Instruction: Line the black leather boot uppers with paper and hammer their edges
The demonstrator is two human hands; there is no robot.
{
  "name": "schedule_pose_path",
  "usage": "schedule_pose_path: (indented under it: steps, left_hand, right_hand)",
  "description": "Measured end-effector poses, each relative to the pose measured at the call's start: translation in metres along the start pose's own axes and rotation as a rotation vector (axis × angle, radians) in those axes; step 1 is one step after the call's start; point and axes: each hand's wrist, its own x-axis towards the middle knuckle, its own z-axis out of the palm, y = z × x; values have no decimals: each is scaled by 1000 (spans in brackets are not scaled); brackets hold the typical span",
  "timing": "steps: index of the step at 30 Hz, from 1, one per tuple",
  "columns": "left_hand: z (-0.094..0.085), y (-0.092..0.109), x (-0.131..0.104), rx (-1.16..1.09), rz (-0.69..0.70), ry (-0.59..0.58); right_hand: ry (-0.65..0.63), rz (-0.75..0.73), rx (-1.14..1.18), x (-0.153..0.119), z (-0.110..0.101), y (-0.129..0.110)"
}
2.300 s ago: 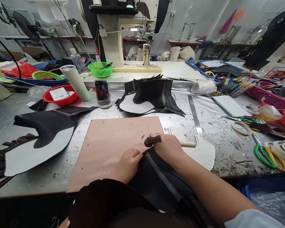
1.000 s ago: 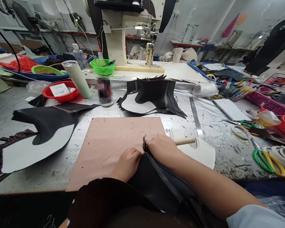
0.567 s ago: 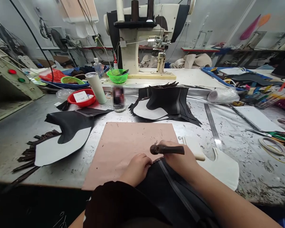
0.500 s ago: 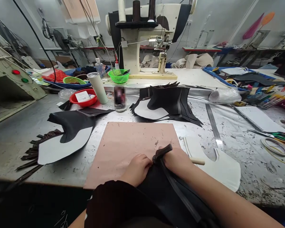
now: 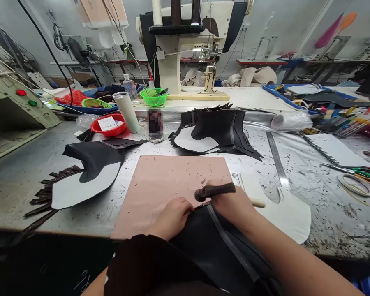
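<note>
My right hand (image 5: 232,205) is closed round the pale wooden handle of a hammer (image 5: 216,190), whose dark metal head sticks out in front of the fist. The black leather piece (image 5: 203,242) lies below it, over the table's front edge and my lap, with a grey strip running down it. At its upper edge my left hand (image 5: 174,216) pinches the leather between thumb and fingers. Under both hands is a pinkish-brown board (image 5: 175,176). The hammer head partly hides the leather's top edge.
A black and white leather piece (image 5: 86,185) lies left; a stack of similar pieces (image 5: 217,127) lies ahead. White cut pieces (image 5: 290,213) lie right, near a steel ruler (image 5: 276,158). Behind stand a pale tumbler (image 5: 127,113), a red bowl (image 5: 109,128) and a sewing machine (image 5: 168,65).
The hammer has turned in my right hand; its head now lies more level and reaches farther right. My left hand has shifted slightly left. More of the leather's upper edge shows.
</note>
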Motion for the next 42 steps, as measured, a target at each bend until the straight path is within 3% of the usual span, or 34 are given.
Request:
schedule_pose_path:
  steps: [4, 8, 13, 17, 21, 25, 30, 34, 38, 42]
  left_hand:
    - [-3, 0, -4, 60, 5, 19]
    - [-6, 1, -8, -2, -34, -15]
    - [-7, 1, -13, 46, -17, 4]
    - [-7, -2, -16, -7, -26, -6]
    - [-4, -6, -18, 67, 21, 34]
    - [-2, -9, -20, 33, 25, 50]
    - [-5, -10, -23, 107, 30, 37]
    - [-8, -11, -26, 57, -19, 1]
    - [-8, -15, -32, 121, -18, 43]
    - [-7, -22, -36, 75, -34, 0]
  right_hand:
    - [-153, -64, -39, 0, 0, -8]
    - [-60, -21, -37, -1, -3, -12]
    - [-160, -71, -35, 0, 2, -14]
    - [-52, -76, -6, -1, 3, -18]
    - [-184, -50, -61, -1, -2, -17]
    - [-51, -26, -41, -2, -3, -16]
    - [-188, -57, -45, -3, 1, -20]
    - [-54, -72, -38, -4, 1, -25]
    - [-183, -141, -21, -3, 2, -32]
    - [-80, -95, -9, -2, 3, -37]
